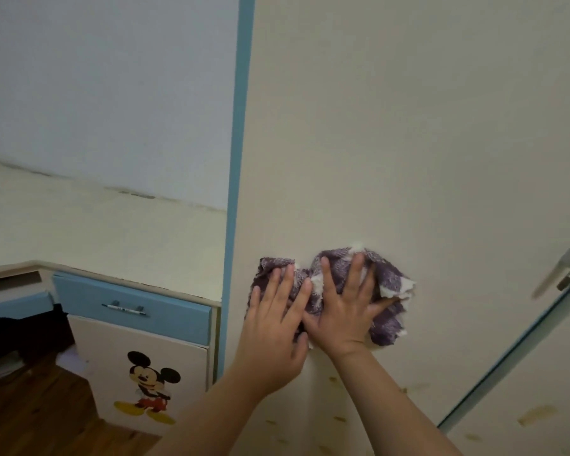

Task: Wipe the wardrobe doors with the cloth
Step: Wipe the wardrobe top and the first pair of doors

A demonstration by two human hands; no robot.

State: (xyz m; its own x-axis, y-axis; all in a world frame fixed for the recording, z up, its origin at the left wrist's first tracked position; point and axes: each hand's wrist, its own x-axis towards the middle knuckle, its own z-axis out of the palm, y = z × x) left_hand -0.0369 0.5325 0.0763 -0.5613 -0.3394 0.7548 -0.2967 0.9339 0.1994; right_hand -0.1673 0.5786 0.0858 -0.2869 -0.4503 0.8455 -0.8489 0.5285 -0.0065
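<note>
The left hand (277, 320) and right hand (341, 312) lie flat, fingers spread, pressing the purple-and-white cloth (389, 319) against the cream wardrobe door (408, 126). It bunches under their fingers, spilling out past the right one

Head cam, v. close, facing wardrobe door (408, 126), tilted down.

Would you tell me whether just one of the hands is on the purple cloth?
No, the left hand and the right hand both press flat on the cloth against the wardrobe door.
</note>
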